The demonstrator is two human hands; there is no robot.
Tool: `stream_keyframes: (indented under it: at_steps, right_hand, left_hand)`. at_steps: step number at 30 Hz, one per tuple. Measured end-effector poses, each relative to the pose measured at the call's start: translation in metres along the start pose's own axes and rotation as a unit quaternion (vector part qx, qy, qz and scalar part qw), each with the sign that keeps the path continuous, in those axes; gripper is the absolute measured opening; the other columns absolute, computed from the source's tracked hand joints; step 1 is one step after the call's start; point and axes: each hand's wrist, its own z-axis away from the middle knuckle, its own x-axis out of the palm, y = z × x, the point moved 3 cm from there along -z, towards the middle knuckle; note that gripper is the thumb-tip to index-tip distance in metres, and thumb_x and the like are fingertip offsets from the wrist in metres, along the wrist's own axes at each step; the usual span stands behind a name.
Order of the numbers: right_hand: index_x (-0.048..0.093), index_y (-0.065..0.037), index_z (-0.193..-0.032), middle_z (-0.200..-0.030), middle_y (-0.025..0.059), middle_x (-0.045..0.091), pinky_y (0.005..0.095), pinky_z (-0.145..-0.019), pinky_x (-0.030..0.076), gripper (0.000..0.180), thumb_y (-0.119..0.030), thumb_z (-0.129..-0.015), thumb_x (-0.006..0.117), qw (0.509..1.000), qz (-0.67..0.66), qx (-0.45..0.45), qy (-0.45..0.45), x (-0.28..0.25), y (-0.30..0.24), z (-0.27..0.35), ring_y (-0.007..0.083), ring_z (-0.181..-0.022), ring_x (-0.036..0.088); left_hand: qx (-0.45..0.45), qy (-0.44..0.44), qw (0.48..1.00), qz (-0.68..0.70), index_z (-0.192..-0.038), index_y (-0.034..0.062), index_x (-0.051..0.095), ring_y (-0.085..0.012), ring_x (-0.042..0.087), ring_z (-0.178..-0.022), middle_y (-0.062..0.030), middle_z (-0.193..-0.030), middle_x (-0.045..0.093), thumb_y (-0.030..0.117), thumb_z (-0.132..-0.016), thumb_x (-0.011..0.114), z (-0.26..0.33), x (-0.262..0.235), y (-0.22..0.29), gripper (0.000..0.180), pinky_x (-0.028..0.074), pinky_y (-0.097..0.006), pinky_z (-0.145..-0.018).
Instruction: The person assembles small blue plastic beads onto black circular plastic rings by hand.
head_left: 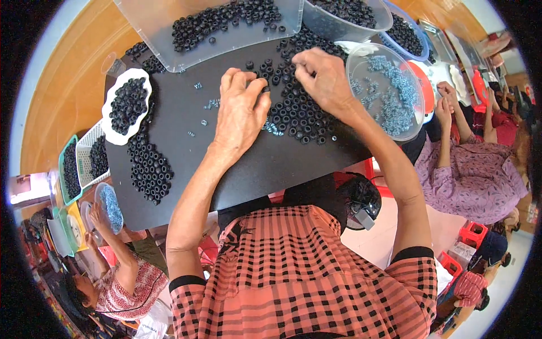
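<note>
Left hand [241,116] half-curled at left edge of rings [299,110]; right hand [327,82], fingers bent, over their far side. Grip: cannot tell, either hand. Springs [274,129] lie between; a careless wrist sweep could scatter them nearward.

Small hand-assembly workshop, by the look of it. Dark tabletop [265,166] with black ring-shaped parts [302,116] in quantity, more in a clear bin [152,25]; bluish coil-like pieces [398,101] in bulk too. Shared room: person in purple patterned top [468,175] at right; person in red-and-white top [132,288] at left, hand at another batch. Red plastic stools [473,233], pale floor [361,248]. Everyday clothes.
</note>
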Motion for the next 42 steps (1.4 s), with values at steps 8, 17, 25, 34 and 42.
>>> stream_keyframes:
  at_steps: [8,17,25,34,42]
  right_hand:
    - [0.065,-0.003,-0.093,-0.082,0.0137,0.062,0.0387,-0.067,0.049,0.02,-0.005,-0.073,0.062,0.985,0.106,-0.084,-0.103,0.011,0.033,-0.044,0.0308,-0.071,0.061]
    - [0.065,-0.006,-0.085,-0.083,0.0128,0.064,0.0403,-0.068,0.05,0.017,-0.01,-0.069,0.065,0.968,0.109,-0.128,-0.186,0.025,0.042,-0.06,0.0323,-0.076,0.063]
    - [0.062,-0.002,-0.092,-0.075,0.0056,0.059,0.026,-0.059,0.049,0.022,-0.002,-0.07,0.067,0.981,-0.067,-0.119,-0.139,0.023,-0.03,-0.041,0.0121,-0.063,0.059]
    - [0.064,-0.001,-0.085,-0.068,0.0073,0.064,0.0264,-0.057,0.051,0.014,-0.005,-0.072,0.067,0.972,-0.214,-0.012,-0.092,0.031,-0.042,-0.026,0.0116,-0.059,0.062]
    - [0.061,0.0,-0.083,-0.067,-0.0007,0.061,0.0205,-0.056,0.046,0.012,-0.002,-0.073,0.067,0.978,-0.156,0.102,-0.092,0.033,-0.013,-0.021,0.0041,-0.06,0.055]
  left_hand:
    - [0.019,-0.041,0.998,-0.036,-0.102,-0.0021,0.061,-0.0387,0.04,-0.116,-0.0188,-0.114,0.052,0.005,-0.075,0.064,-0.001,0.019,0.002,0.028,0.036,-0.047,-0.099]
    - [0.034,0.031,0.999,0.022,-0.098,-0.0003,0.059,-0.0349,0.048,-0.106,-0.0138,-0.095,0.057,0.003,-0.078,0.059,-0.002,0.006,0.001,0.02,0.039,-0.042,-0.094]
    - [-0.26,0.038,0.89,0.372,-0.096,0.001,0.061,-0.0092,0.056,-0.071,-0.0025,-0.079,0.062,0.015,-0.091,0.053,-0.008,-0.001,-0.028,0.017,0.046,-0.024,-0.069]
    - [-0.237,-0.043,0.861,0.448,-0.095,0.0021,0.061,-0.0079,0.054,-0.069,-0.0009,-0.078,0.061,0.014,-0.091,0.053,-0.01,-0.002,-0.04,0.014,0.045,-0.022,-0.066]
    - [-0.266,0.083,0.875,0.396,-0.092,0.0029,0.061,-0.0094,0.057,-0.072,-0.0081,-0.083,0.069,0.013,-0.09,0.052,-0.015,-0.03,-0.066,0.014,0.046,-0.025,-0.069]
